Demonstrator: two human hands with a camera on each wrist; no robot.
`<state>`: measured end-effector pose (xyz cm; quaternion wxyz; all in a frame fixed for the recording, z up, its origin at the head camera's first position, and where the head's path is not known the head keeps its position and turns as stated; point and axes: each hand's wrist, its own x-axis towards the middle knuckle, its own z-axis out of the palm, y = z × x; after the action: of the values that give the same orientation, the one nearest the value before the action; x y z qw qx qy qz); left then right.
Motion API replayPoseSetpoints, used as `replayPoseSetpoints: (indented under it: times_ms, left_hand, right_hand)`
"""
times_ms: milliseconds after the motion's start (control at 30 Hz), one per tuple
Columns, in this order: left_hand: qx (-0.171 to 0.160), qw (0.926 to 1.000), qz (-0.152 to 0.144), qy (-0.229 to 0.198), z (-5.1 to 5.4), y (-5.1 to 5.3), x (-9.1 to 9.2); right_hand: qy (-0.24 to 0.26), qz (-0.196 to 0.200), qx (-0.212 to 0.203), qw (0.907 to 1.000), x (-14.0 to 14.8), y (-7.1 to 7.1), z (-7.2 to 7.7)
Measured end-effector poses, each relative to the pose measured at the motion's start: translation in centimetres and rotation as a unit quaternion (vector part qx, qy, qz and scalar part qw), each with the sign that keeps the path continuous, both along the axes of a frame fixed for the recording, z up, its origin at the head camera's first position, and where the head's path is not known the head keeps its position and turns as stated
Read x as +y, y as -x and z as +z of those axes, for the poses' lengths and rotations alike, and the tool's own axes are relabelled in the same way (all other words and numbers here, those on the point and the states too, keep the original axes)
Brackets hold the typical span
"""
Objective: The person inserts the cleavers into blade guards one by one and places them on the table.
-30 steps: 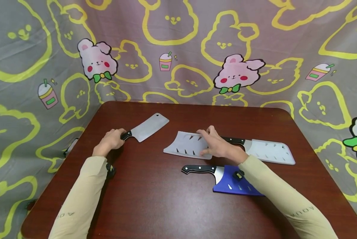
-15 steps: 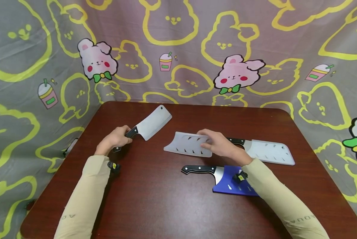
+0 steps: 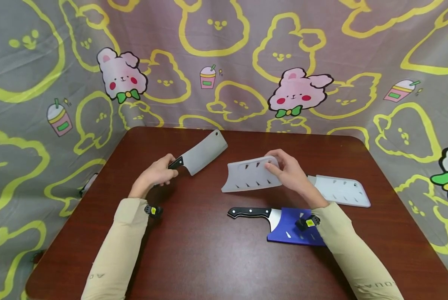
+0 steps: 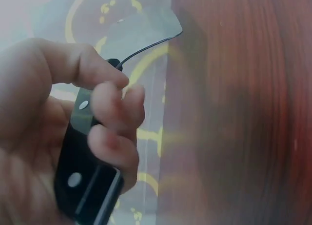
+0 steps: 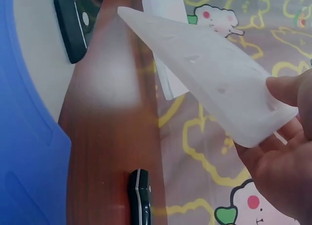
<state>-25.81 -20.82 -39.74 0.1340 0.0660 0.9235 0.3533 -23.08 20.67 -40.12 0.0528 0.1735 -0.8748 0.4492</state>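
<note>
My left hand (image 3: 157,173) grips the black riveted handle (image 4: 78,152) of a cleaver (image 3: 206,152), fingers curled round it. The bare blade points to the far right, lifted off the table. My right hand (image 3: 292,173) pinches the right end of a translucent white blade cover (image 3: 248,175), thumb on one face and fingers behind. In the right wrist view the slotted white cover (image 5: 204,69) hangs tilted above the table. Between the cleaver's blade and the cover there is a gap.
A second cleaver in a blue cover (image 3: 289,229) lies in front of the right hand, its black handle (image 3: 250,212) pointing left. Behind the right wrist lies another in a white cover (image 3: 340,189), handle mostly hidden. A patterned curtain (image 3: 224,62) borders the brown table (image 3: 194,250).
The left hand has raised the cleaver and carried it right, its blade turning. The right hand has closed on the white cover's end and lifted it off the table, moving slightly right.
</note>
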Motion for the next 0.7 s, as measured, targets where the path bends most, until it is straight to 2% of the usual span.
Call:
replayPoseSetpoints:
  times_ms: [133, 267, 533, 700]
  left_hand:
    - [0.006, 0.9998, -0.009, -0.018, 0.4, -0.2, 0.9]
    - [0.015, 0.9994, -0.02, -0.024, 1.2, -0.4, 1.8]
    - [0.04, 0.9978, -0.025, -0.047, 2.1, -1.0, 2.8]
    - [0.053, 0.9961, -0.039, -0.059, 2.4, -1.2, 3.3]
  right_hand:
    - [0.034, -0.023, 0.021, 0.9989, 0.6, 0.1, 0.1]
    - [0.072, -0.048, 0.04, 0.9955, 1.4, 0.0, 0.5]
    - [0.112, -0.062, 0.076, 0.9889, 3.0, 0.0, 1.3]
    - [0.169, -0.066, 0.076, 0.9805, 4.2, -0.1, 1.7]
